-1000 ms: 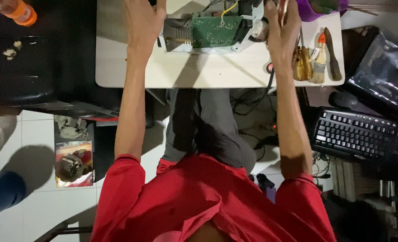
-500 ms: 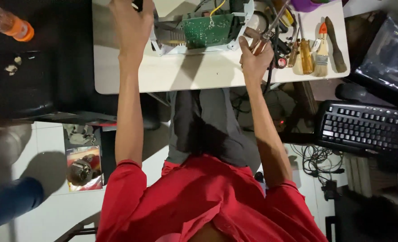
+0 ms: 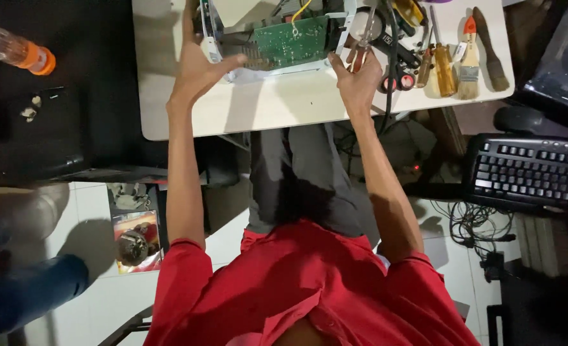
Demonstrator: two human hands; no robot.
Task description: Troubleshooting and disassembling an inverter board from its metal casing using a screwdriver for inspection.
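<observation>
Gripping pliers (image 3: 363, 40) at top centre, the right hand (image 3: 356, 80) could slip and nick the one green circuit board (image 3: 290, 41) just beside it. Open, the left hand (image 3: 197, 72) steadies the board's white frame (image 3: 210, 45). Top right: two paintbrushes (image 3: 470, 61), one screwdriver (image 3: 443, 64).

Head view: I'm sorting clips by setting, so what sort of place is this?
Probably an electronics repair bench. A green circuit board lies opened on the white table, screwdrivers and a brush lie beside it, and a spare keyboard sits nearby.
</observation>
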